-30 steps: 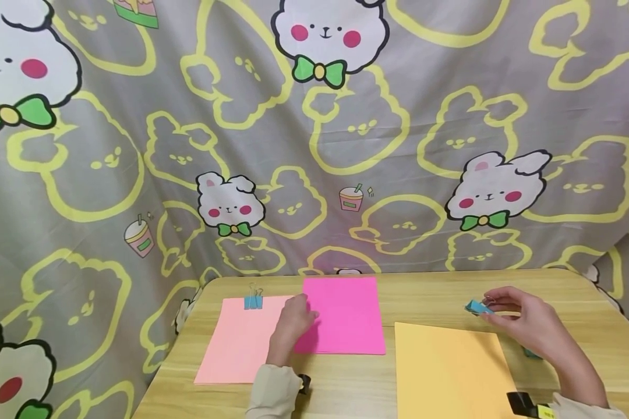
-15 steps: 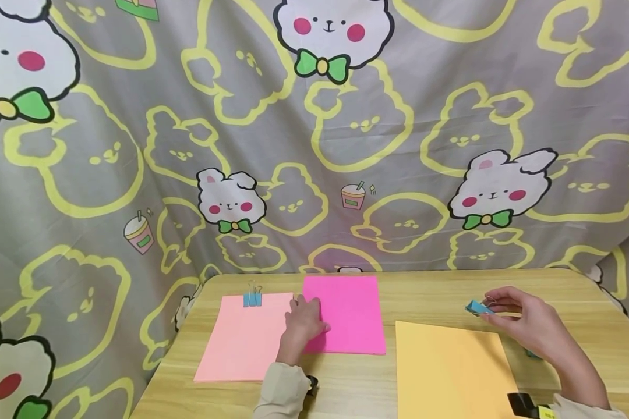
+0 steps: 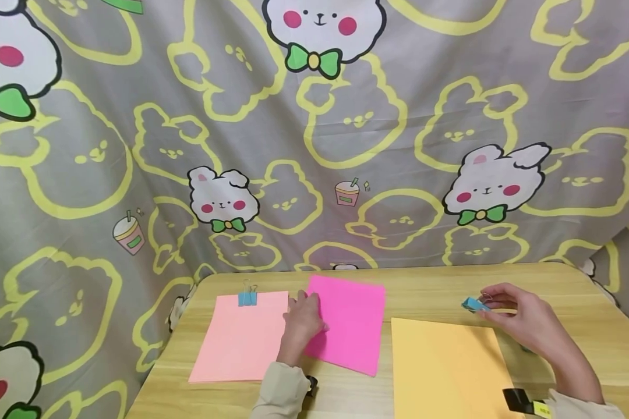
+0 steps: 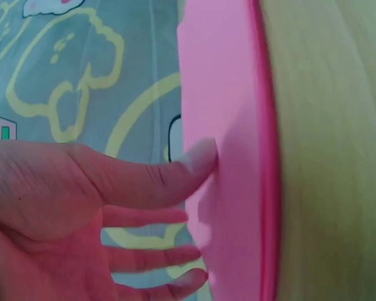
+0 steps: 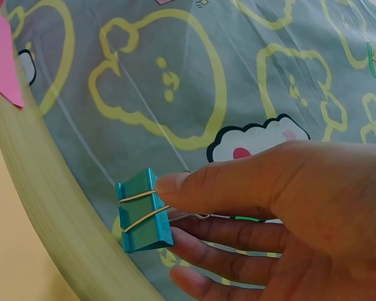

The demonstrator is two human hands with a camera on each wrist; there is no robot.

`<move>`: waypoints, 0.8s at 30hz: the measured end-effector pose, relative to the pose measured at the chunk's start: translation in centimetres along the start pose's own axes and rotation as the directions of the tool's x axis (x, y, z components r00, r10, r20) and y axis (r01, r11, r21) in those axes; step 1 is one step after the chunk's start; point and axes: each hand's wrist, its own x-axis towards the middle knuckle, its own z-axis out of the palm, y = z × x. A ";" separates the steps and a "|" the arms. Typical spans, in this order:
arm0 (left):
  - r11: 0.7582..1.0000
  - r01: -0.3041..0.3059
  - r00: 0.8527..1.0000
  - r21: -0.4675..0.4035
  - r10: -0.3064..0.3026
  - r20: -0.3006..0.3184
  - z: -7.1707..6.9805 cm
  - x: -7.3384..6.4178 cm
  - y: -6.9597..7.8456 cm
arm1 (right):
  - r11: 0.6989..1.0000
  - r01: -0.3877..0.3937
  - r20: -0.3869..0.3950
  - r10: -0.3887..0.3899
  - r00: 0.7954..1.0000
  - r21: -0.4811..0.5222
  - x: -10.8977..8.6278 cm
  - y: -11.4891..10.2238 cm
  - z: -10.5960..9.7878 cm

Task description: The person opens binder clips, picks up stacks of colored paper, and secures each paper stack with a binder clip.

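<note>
A stack of magenta paper (image 3: pixel 350 326) lies turned slightly askew near the middle of the table. At its left edge is my left hand (image 3: pixel 302 320); in the left wrist view the thumb (image 4: pixel 197 162) lies on the top sheet and the other fingers meet the edge, pinching the stack. My right hand (image 3: pixel 521 308) holds a blue binder clip (image 5: pixel 144 213) by its wire handles, above the table at the right. Pink paper (image 3: pixel 241 343) lies at the left, a second blue binder clip (image 3: pixel 247 299) gripping its top edge.
Yellow-orange paper (image 3: pixel 445 366) lies at the front right, left of the right forearm. A small dark teal object (image 3: pixel 526 349) shows partly behind the right wrist. The wooden table (image 3: pixel 419 285) ends at a grey cartoon-print curtain (image 3: pixel 293 139).
My left hand has moved right from beside the pink paper onto the magenta stack. That stack has turned clockwise, its near right corner coming closer. The right hand keeps holding the binder clip.
</note>
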 end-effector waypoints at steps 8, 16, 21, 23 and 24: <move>0.995 0.086 0.996 0.056 -0.084 -0.039 0.6 -0.2 0.5 | 1.000 -0.022 0.001 0.022 1.000 -0.001 -0.1 0.2 -0.1; 0.977 0.173 0.983 0.121 -0.164 -0.083 0.8 -0.4 0.6 | 0.999 -0.041 0.016 0.041 0.999 0.000 0.2 -0.1 -0.2; 0.979 0.193 0.980 0.063 -0.189 -0.062 0.3 -0.7 1.0 | 0.999 -0.053 0.029 0.053 0.998 -0.007 0.2 0.0 -0.2; 0.979 0.195 0.980 0.067 -0.191 -0.055 0.3 -0.6 1.0 | 0.999 -0.050 0.030 0.051 0.998 -0.009 0.2 0.1 -0.3; 0.978 0.193 0.980 0.073 -0.190 -0.053 0.3 -0.6 1.0 | 0.999 -0.049 0.030 0.049 0.998 -0.011 0.1 0.1 -0.3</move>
